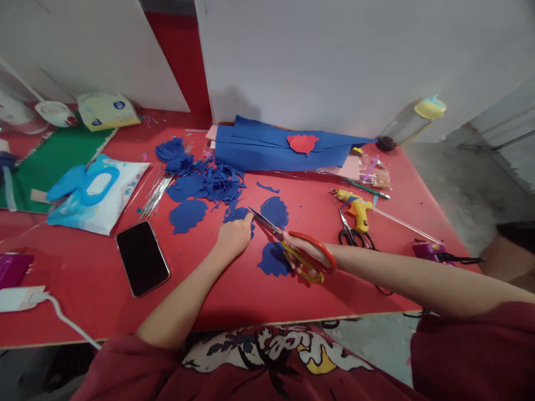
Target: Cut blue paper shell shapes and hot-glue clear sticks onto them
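Note:
My right hand [298, 250] is wrapped around the handles of large scissors [311, 256], one handle red and the other yellow. Their blades point up and left, slightly parted at the tips, close to my left hand [234, 236]. That hand is closed over a blue scalloped cut-out [239, 213], which it mostly covers; the fingertips underneath are hidden. One blue cut-out [273, 211] lies just beyond the blades. Another blue cut-out [273, 259] is partly beneath my right hand, and a third blue cut-out [188, 215] rests to the left.
Blue scraps [219, 181] are heaped beside silver wires [156, 195]. Behind are blue sheets [259, 147] with a red cut-out [303, 143] on top. A phone [142, 259] and wipes pack [100, 189] lie left; a yellow glue gun [357, 209] and black-handled scissors [351, 236] lie right.

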Available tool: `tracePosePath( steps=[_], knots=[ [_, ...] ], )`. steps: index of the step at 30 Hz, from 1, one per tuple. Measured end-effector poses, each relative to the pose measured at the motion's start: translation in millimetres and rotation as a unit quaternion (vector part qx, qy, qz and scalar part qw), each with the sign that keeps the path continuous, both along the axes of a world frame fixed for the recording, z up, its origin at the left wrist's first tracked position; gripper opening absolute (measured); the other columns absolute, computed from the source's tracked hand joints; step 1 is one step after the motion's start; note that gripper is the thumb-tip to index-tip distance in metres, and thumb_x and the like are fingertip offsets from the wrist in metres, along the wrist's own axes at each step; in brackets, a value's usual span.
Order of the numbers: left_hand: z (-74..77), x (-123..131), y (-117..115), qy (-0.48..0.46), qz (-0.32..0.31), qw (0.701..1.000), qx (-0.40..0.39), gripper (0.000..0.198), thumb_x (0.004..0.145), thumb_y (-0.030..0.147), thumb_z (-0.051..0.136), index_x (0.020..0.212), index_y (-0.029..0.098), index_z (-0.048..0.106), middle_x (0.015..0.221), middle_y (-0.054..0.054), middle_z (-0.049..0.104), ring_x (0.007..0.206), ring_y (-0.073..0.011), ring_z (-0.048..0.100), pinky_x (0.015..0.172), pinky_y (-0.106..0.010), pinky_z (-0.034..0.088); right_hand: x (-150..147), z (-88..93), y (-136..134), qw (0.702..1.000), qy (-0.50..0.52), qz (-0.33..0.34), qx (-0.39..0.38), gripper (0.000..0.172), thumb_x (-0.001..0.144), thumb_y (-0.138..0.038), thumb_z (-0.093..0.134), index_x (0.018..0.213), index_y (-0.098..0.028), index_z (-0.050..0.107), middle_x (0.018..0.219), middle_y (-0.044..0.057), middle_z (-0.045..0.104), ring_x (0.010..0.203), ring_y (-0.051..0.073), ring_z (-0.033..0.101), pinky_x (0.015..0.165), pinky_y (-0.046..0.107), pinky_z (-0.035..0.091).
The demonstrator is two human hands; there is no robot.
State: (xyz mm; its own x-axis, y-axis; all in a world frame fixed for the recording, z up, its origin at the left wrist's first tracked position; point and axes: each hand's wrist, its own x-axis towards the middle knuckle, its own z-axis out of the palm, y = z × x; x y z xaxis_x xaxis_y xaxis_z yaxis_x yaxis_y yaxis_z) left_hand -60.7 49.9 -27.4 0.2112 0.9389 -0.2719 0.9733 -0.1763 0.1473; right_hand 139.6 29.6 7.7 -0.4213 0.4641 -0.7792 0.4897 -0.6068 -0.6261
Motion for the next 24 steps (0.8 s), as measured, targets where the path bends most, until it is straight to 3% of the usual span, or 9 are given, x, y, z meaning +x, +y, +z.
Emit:
tracePosePath(
  steps=[4, 11, 19, 24],
  knots=[
    [3.4, -1, 1, 0.003, -0.006, 1.0, -0.004, 0.039, 0.093, 0.024, 0.026, 0.128, 0.019, 0.045, 0.087, -0.013, 0.068, 0.082, -0.0268, 0.067, 0.07, -0.037, 0.049, -7, 10.7, 1, 0.992, -0.089, -0.029, -0.09, 0.066, 0.08, -0.075, 0.023, 0.059, -0.017, 0.046, 0.054, 0.003, 0.051, 0.042, 0.008, 0.047, 0.032, 0.018, 0.029],
    [9.5, -5, 0, 0.008, -0.018, 1.0, 0.0, 0.041, 0.092, 0.022, 0.026, 0.129, 0.02, 0.044, 0.088, -0.013, 0.069, 0.083, -0.029, 0.067, 0.069, -0.039, 0.05, -9, 24.3, 0, 0.988, -0.119, -0.05, -0.082, 0.052, 0.088, -0.061, 0.031, 0.069, -0.016, 0.049, 0.057, 0.0, 0.052, 0.041, 0.006, 0.044, 0.036, 0.018, 0.031],
    [13.1, -5, 2, 0.014, -0.022, 1.0, -0.002, 0.041, 0.093, 0.023, 0.027, 0.13, 0.02, 0.044, 0.09, -0.013, 0.069, 0.084, -0.0284, 0.067, 0.07, -0.038, 0.05, -11, 16.2, 2, 0.991, -0.111, -0.029, -0.061, 0.052, 0.091, -0.054, 0.028, 0.063, -0.016, 0.048, 0.054, 0.001, 0.052, 0.045, 0.01, 0.054, 0.041, 0.02, 0.038],
    [13.1, -5, 1, 0.018, -0.027, 0.999, -0.002, 0.041, 0.092, 0.022, 0.027, 0.129, 0.019, 0.044, 0.091, -0.014, 0.069, 0.084, -0.0282, 0.067, 0.07, -0.038, 0.051, -11, 18.7, 0, 0.993, -0.109, -0.002, -0.048, 0.058, 0.091, -0.059, 0.02, 0.054, -0.019, 0.039, 0.042, -0.002, 0.043, 0.031, 0.007, 0.039, 0.031, 0.02, 0.031]
  ],
)
